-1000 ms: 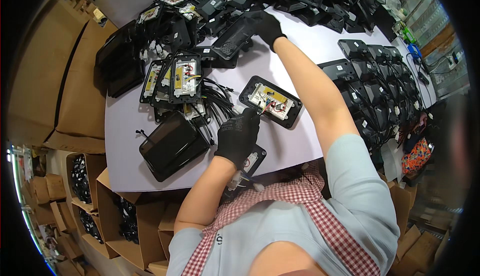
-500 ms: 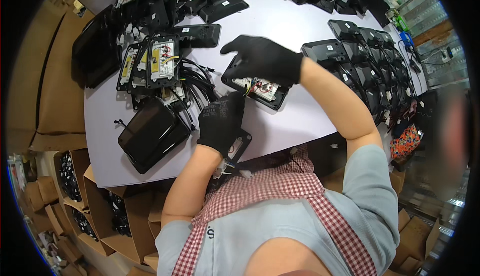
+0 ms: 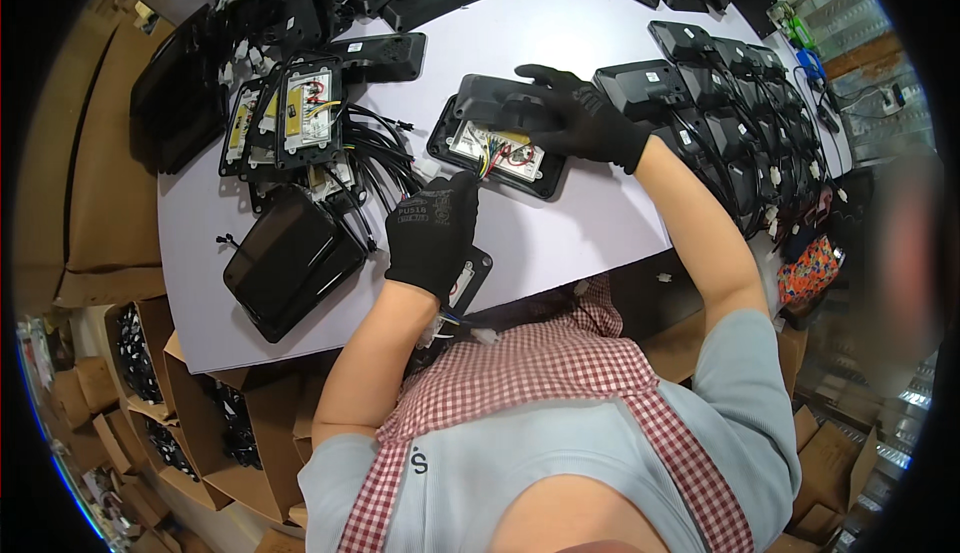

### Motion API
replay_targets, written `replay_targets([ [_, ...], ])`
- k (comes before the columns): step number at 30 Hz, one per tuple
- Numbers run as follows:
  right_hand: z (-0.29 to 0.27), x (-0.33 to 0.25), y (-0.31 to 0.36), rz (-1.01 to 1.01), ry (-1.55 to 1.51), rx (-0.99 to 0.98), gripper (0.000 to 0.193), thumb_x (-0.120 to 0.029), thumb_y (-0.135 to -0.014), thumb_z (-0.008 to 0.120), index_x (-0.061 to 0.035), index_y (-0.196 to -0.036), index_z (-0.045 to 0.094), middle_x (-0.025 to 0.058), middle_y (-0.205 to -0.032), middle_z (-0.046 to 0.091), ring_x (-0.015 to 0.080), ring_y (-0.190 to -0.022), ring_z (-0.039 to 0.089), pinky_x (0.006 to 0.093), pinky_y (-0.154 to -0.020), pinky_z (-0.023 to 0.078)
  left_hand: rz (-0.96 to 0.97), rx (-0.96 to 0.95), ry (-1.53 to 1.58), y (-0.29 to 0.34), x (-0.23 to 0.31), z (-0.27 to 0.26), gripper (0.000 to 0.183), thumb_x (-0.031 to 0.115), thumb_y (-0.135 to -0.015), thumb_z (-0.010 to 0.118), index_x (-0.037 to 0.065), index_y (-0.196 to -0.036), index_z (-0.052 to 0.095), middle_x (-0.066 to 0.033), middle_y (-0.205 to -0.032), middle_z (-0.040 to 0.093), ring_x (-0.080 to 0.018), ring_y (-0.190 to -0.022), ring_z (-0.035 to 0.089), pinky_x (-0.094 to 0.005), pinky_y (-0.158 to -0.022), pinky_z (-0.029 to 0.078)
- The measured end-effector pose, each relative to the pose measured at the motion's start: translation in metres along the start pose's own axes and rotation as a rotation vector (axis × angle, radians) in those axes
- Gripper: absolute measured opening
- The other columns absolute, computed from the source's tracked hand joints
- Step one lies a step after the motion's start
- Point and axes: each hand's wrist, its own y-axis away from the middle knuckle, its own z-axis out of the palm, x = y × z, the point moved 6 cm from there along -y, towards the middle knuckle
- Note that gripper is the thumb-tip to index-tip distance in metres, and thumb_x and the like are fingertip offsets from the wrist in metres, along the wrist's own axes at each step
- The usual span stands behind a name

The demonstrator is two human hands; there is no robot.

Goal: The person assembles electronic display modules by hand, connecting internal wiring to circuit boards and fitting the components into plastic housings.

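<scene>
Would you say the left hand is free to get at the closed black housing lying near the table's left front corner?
Probably yes: the left hand rests just right of the closed black housing, with only loose black cables nearby and none across the gap.

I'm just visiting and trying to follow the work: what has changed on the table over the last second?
The right hand came back from the far pile with a black cover and now holds it over the open unit with coloured wires. The left hand stayed at that unit's near edge, resting on a smaller black part. The open unit and the row of closed units on the right stayed put.
</scene>
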Motion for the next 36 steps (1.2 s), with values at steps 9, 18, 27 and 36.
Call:
replay_targets([
  [9,0.0,-0.089,0.01,0.087,0.106,0.225,0.061,-0.025,-0.08,0.073,-0.0152,-0.137,0.054,0.0214,-0.142,0.048,0.0394,-0.126,0.051,0.049,-0.098,0.049,-0.008,-0.027,-0.082,-0.001,-0.001,0.005,0.016,0.019,-0.093,0.058,0.011,-0.105,0.067,-0.014,-0.088,0.068,-0.0347,-0.08,0.067,-0.0442,-0.068,0.052],
  [18,0.012,-0.092,0.022,0.184,0.217,0.112,0.069,-0.035,-0.08,0.073,-0.021,-0.143,0.047,0.0218,-0.14,0.047,0.0379,-0.115,0.056,0.0472,-0.091,0.049,0.006,0.108,0.058,-0.006,0.004,-0.004,0.015,0.014,-0.092,0.059,0.009,-0.103,0.067,-0.0152,-0.091,0.068,-0.0347,-0.082,0.067,-0.0437,-0.069,0.052],
  [27,0.009,-0.1,0.033,0.276,0.219,0.077,0.07,-0.042,-0.083,0.068,-0.0215,-0.145,0.043,0.0208,-0.138,0.046,0.0375,-0.115,0.056,0.0506,-0.091,0.048,0.058,0.122,0.068,-0.004,0.013,-0.007,0.011,0.018,-0.093,0.058,0.009,-0.099,0.063,-0.0127,-0.085,0.066,-0.0325,-0.08,0.066,-0.0437,-0.066,0.051],
  [36,0.012,-0.099,0.03,0.345,0.238,0.099,0.067,-0.038,-0.085,0.067,-0.0183,-0.145,0.043,0.0189,-0.134,0.047,0.0362,-0.108,0.055,0.0503,-0.087,0.048,0.06,0.182,0.063,-0.015,0.002,0.003,0.015,0.018,-0.096,0.058,0.005,-0.098,0.065,-0.0177,-0.083,0.066,-0.0364,-0.074,0.065,-0.0441,-0.062,0.049],
])
